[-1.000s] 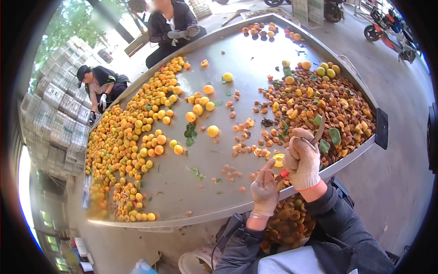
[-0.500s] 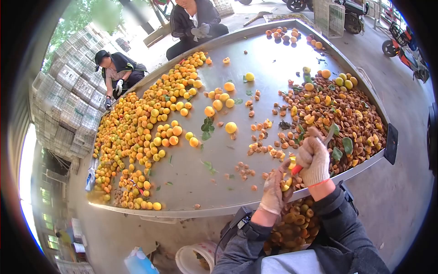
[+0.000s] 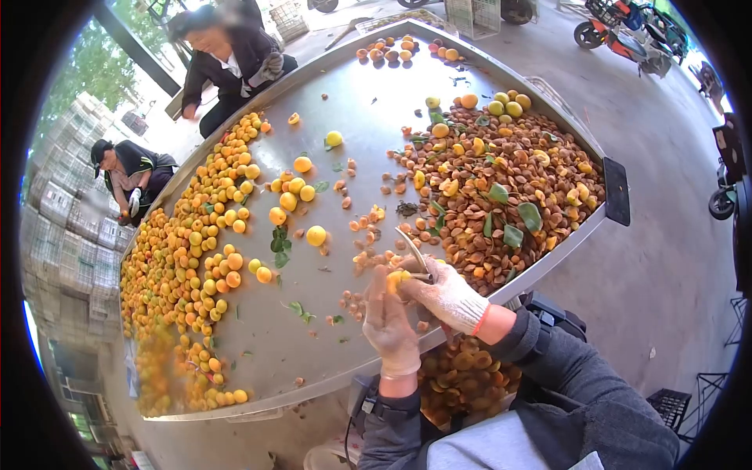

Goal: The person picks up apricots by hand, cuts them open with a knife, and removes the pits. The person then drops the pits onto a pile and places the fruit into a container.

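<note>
My left hand [image 3: 389, 329], in a pale thin glove, pinches a yellow-orange apricot [image 3: 396, 280] at its fingertips above the table's near edge. My right hand [image 3: 453, 298], in a white knit glove with a red cuff edge, grips a slim curved metal tool [image 3: 410, 246] against the fruit; its exact kind is hard to see. Beyond my right hand spreads a heap of brown apricot pits [image 3: 501, 204], mixed with a few fruits and leaves. Whole apricots [image 3: 188, 258] cover the left side of the metal table [image 3: 274, 352].
Under the near edge, by my lap, is a container of halved apricots [image 3: 466, 376]. One person [image 3: 227, 63] sits across the table and another person [image 3: 129, 172] crouches at far left. Stacked crates [image 3: 63, 227] stand behind; scooters [image 3: 627, 35] are parked at upper right.
My view has swung to the right, so the table sits farther left and lower. My hands have come closer around the fruit, and the tool has turned. The person across the table leans forward.
</note>
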A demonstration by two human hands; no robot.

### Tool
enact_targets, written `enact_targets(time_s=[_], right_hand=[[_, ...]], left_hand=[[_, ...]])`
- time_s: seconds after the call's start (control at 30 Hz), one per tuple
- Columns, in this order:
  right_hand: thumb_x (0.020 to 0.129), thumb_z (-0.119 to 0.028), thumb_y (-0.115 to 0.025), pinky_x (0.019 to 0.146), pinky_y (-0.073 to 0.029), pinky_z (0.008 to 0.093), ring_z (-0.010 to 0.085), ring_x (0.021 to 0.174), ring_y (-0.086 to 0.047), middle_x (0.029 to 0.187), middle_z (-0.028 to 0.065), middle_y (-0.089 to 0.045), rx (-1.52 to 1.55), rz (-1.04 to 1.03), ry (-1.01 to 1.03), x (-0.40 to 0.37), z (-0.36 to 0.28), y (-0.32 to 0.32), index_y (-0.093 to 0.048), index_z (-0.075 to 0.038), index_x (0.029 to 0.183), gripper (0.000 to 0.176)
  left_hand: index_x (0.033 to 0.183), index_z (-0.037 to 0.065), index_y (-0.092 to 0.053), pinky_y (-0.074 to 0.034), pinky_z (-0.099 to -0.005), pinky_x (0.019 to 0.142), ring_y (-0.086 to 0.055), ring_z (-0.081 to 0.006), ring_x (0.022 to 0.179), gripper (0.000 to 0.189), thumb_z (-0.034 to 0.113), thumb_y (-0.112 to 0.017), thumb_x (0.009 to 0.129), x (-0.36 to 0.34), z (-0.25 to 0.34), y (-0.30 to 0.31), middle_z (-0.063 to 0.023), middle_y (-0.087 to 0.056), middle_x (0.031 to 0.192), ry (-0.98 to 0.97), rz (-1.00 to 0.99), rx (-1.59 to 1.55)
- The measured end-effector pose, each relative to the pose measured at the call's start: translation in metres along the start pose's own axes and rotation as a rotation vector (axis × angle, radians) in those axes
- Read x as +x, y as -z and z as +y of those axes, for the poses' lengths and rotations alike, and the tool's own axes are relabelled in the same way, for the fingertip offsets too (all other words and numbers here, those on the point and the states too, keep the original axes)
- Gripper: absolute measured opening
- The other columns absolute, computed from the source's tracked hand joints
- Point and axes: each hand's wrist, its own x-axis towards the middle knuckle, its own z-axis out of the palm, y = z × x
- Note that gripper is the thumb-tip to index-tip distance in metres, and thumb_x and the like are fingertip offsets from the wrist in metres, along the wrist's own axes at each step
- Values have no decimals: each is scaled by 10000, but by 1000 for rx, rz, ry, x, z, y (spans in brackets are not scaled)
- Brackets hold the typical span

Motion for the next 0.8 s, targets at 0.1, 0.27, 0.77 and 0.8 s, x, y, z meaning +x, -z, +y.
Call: enact_targets(time_s=[0.1, 0.27, 0.77, 0.8], right_hand=[[903, -161, -590, 459, -455, 203, 52, 564, -562, 808, 39, -654, 62, -13, 25, -3, 1, 7, -580, -37, 1163, 289], [877, -136, -617, 528, -492, 238, 104, 620, -609, 912, 100, -681, -157, 190, 83, 0, -29, 34, -574, -15, 1182, 331], [876, -56, -636, 542, -455, 201, 45, 649, -535, 907, 5, -627, -58, 460, 472, -8, -42, 83, -580, -44, 1213, 342], [876, -56, -636, 542, -455, 201, 45, 649, -535, 907, 5, -627, -55, 461, 473, -10, -44, 83, -580, -44, 1213, 342]], left_hand=[[1410, 35, -410, -505, -346, 896, -575, -223, 1068, 461, 206, -501, 992, 8, 6, 7, -99, -554, 1211, 228, 42, -401], [1371, 45, -429, -535, -408, 925, -593, -285, 1102, 498, 298, -548, 959, 18, -5, 20, -126, -587, 1200, 431, -10, -749], [1167, 58, -629, -533, -314, 772, -660, -189, 885, 414, 187, -724, 785, 39, -33, -29, -123, -658, 1013, -267, -636, 1390], [1167, 58, -629, -533, -314, 772, -660, -189, 885, 414, 187, -724, 785, 43, -36, -34, -123, -658, 1013, -269, -638, 1392]])
